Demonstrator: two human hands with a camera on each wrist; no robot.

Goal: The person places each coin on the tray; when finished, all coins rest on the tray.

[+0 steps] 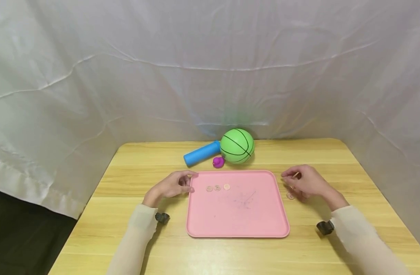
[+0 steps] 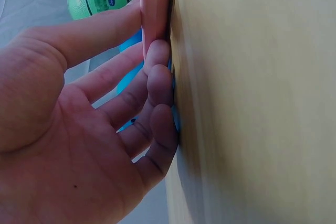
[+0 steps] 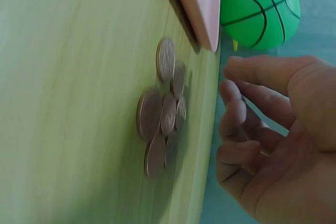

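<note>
A pink tray (image 1: 237, 223) lies on the wooden table, with three coins (image 1: 217, 188) in a row near its upper left. My left hand (image 1: 173, 184) grips the tray's left rim; in the left wrist view the thumb is on one side and the curled fingers (image 2: 160, 85) are against the other. To the right of the tray, my right hand (image 1: 307, 181) hovers above the table, fingers loosely bent with nothing seen between them. Below it, several loose coins (image 3: 168, 114) lie close together, some overlapping; the head view shows only part of them (image 1: 290, 196), the hand covering the rest.
Behind the tray sit a green ball (image 1: 237, 146) with black lines, a blue cylinder (image 1: 201, 154) and a small purple rubber duck (image 1: 218, 162). A pale cloth (image 1: 196, 95) hangs beyond the table's (image 1: 103, 229) back edge and along its sides.
</note>
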